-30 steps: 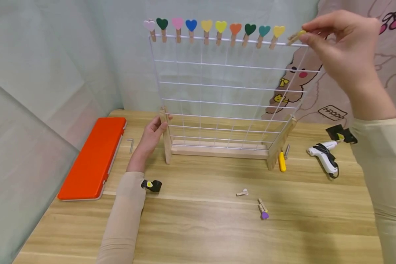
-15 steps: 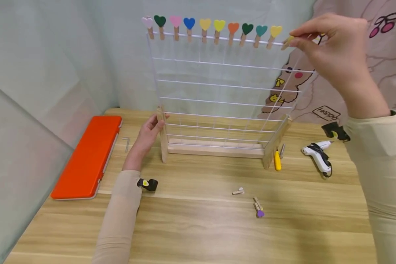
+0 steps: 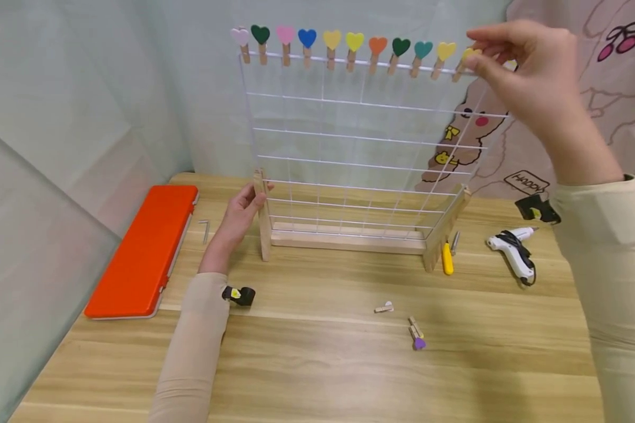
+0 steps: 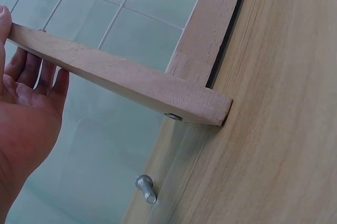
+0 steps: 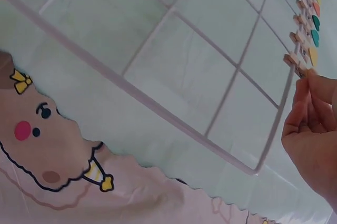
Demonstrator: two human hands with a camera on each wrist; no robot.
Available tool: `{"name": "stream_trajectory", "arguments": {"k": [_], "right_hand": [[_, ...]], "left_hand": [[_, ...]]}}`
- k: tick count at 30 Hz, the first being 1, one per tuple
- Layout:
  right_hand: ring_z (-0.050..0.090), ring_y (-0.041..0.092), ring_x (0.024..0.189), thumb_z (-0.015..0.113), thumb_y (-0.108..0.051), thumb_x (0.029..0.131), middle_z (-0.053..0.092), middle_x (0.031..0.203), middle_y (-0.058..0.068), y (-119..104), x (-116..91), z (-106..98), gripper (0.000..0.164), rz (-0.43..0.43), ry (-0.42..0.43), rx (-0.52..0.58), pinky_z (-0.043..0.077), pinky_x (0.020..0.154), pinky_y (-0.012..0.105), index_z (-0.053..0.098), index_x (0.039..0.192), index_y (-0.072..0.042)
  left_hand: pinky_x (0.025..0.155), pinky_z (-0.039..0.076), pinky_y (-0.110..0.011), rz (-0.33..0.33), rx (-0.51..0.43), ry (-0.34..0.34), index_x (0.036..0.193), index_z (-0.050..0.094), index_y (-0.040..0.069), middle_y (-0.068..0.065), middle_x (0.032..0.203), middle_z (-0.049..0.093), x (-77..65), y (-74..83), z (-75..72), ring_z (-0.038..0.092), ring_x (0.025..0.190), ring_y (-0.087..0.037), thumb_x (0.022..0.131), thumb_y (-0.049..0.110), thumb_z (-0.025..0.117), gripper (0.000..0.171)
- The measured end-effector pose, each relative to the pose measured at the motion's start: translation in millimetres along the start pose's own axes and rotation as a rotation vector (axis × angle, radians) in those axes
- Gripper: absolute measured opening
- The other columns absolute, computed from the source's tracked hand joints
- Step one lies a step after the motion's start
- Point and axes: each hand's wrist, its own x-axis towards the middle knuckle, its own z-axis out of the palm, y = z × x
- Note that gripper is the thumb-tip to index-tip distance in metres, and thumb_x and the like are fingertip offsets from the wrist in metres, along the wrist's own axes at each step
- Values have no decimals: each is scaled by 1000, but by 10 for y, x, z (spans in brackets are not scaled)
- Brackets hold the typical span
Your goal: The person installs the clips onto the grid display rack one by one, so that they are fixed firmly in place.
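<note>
A white wire grid (image 3: pixel 362 104) stands in a wooden base, with a row of heart-topped clothespins along its top wire. At the right end of that row, my right hand (image 3: pixel 540 76) has its thumb and fingers at a yellow-heart clothespin (image 3: pixel 460 67) that sits on the wire. In the right wrist view my fingertips (image 5: pixel 308 77) pinch this clothespin's top end. My left hand (image 3: pixel 239 214) grips the left wooden upright (image 3: pixel 263 220), thumb in front and fingers behind. The left wrist view shows the same upright (image 4: pixel 121 74) between thumb and fingers.
Several loose clothespins lie on the table, one with a white heart (image 3: pixel 385 307) and one with a purple heart (image 3: pixel 419 343). Right of the stand are a yellow-handled tool (image 3: pixel 447 258) and a glue gun (image 3: pixel 513 252). At left are a red case (image 3: pixel 145 252) and a hex key (image 3: pixel 206 231).
My right hand has moved left and set the yellow-heart clothespin onto the top wire; it has turned from tilted to nearly upright. The left hand keeps its grip on the upright.
</note>
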Motion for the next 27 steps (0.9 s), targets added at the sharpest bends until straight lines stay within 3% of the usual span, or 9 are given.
{"name": "stream_trajectory", "arguments": {"k": [13, 16, 20, 23, 25, 27], "right_hand": [[48, 3, 79, 57, -19, 82, 57, 91, -10, -37, -112, 66, 29, -13, 77, 115, 37, 73, 14, 59, 109, -9], [51, 6, 82, 57, -13, 83, 58, 94, -5, -59, -195, 71, 27, -75, 130, 169, 39, 74, 15, 59, 109, -7], [52, 11, 83, 56, -4, 82, 59, 95, 1, -63, -372, 121, 23, -169, 269, 257, 41, 74, 18, 60, 104, -2], [53, 11, 79, 57, 1, 80, 61, 92, 9, -32, -555, 213, 19, -195, 330, 303, 42, 72, 20, 61, 99, 4], [53, 11, 76, 58, 6, 78, 61, 90, 15, 53, -710, 306, 18, -213, 296, 321, 42, 70, 20, 61, 95, 8], [52, 9, 75, 59, 9, 75, 61, 88, 16, 195, -902, 432, 20, -219, 208, 298, 42, 68, 17, 61, 96, 7]], "left_hand": [[99, 24, -40, -3, -3, 8, 124, 46, 8, -3, 131, 39, -3, -4, 15, 33, 120, -22, 88, 31, 46, 42], [99, 24, -39, -1, -12, 12, 123, 46, 8, -4, 130, 41, -5, -4, 18, 34, 119, -22, 88, 30, 46, 42], [98, 25, -38, -9, -16, 17, 123, 47, 9, -5, 129, 41, -10, 1, 18, 34, 118, -23, 88, 30, 46, 40], [99, 24, -38, -18, -12, 19, 122, 48, 11, -3, 130, 41, -9, 7, 19, 34, 118, -20, 88, 31, 46, 40], [99, 24, -38, -19, -13, 22, 122, 48, 11, -3, 130, 41, -9, 15, 22, 35, 117, -18, 88, 31, 46, 40], [98, 25, -38, -15, -23, 22, 122, 48, 10, -5, 128, 42, -6, 19, 28, 36, 115, -17, 87, 31, 47, 41]]}}
